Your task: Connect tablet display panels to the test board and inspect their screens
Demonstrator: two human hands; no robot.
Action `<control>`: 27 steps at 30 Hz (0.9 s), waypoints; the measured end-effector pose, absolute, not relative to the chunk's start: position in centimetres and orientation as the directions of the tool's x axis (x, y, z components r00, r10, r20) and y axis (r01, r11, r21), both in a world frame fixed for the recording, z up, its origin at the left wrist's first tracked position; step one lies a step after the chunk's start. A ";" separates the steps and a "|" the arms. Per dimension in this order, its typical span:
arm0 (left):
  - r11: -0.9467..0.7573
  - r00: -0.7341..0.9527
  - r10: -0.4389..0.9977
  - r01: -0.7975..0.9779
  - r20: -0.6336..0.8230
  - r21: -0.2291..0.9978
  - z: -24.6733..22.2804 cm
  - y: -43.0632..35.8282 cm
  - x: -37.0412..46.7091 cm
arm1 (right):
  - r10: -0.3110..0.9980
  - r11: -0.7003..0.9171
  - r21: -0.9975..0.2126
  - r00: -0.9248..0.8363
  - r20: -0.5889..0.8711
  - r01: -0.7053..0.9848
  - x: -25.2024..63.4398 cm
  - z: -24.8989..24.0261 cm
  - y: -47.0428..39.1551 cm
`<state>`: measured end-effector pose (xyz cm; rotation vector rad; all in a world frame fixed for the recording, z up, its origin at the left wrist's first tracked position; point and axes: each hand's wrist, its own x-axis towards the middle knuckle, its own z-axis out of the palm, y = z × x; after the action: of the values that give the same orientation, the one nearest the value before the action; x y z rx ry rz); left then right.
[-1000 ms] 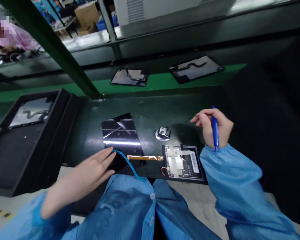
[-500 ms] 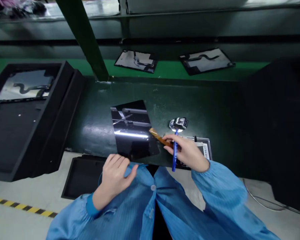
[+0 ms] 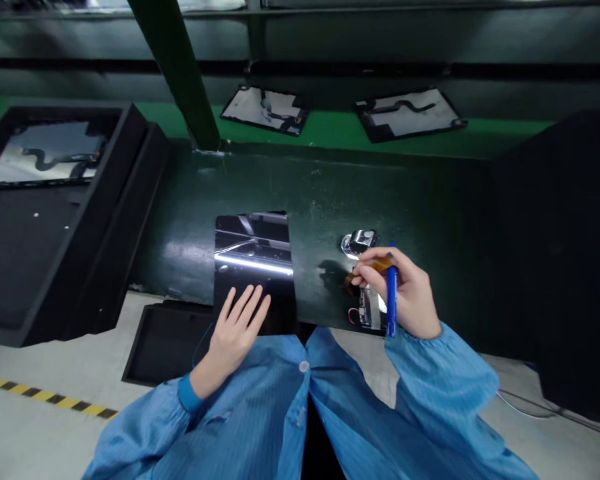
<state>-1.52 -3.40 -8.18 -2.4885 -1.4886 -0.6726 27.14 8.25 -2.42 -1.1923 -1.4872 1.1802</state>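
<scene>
My left hand [image 3: 236,333] lies flat with fingers apart on the lower part of a glossy black glass panel [image 3: 255,267] at the table's near edge. In my right hand [image 3: 410,297] a blue pen [image 3: 391,300] sits upright against the palm side, and an amber, film-like strip [image 3: 379,264] is pinched between thumb and fingers. Below that hand lies a small electronic part [image 3: 370,310] with a silver face and a thin red wire, half covered by the hand. Just beyond the fingers is a shiny silver-and-black piece [image 3: 363,239], whose kind I cannot make out.
Two flat screen panels [image 3: 265,110] with black cables lie on the green ledge at the back. On the left, a black tray [image 3: 145,153] holds another panel. A green post [image 3: 180,80] rises behind the table [image 3: 320,180]. A dark bulk [image 3: 555,233] stands at right.
My left hand has moved forward onto the black panel, which now lies straighter. My right hand has swung right, taking the amber strip and pen away from the panel.
</scene>
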 end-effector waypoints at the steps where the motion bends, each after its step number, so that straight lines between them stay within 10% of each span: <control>1: -0.501 0.370 0.778 0.853 0.507 0.145 -8.0 -3.8 -2.0 | 0.985 0.102 -0.983 -0.155 0.078 0.155 27.1 -2.4 8.2; 6: -0.274 -0.353 0.624 0.737 0.697 0.618 -6.3 -4.2 -1.9 | 0.977 0.149 -0.978 -0.172 0.124 0.143 27.0 -2.7 8.0; 11: -0.138 -0.845 0.512 0.093 0.151 0.986 -5.9 -2.7 0.8 | 0.950 0.152 -0.976 -0.297 0.101 0.155 26.2 -3.8 7.4; 20: 0.338 -0.219 0.807 -0.590 -0.548 0.733 -6.6 -3.4 3.3 | 0.933 0.245 -0.919 -0.333 0.136 0.310 24.4 -4.0 7.3; 24: 0.680 0.352 0.731 -0.309 -0.585 0.665 -5.5 -3.5 0.5 | 0.955 0.296 -0.870 -0.135 0.264 0.394 24.2 -2.9 6.1; 27: 0.564 0.351 0.785 -0.065 -0.511 0.823 -4.3 -2.7 -1.7 | 0.956 0.268 -0.889 0.011 0.293 0.372 23.7 -2.1 4.8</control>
<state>-1.67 -2.67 -4.27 -2.5940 -3.4757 -2.0438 23.74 4.78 -2.12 -1.2766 -1.5468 0.7397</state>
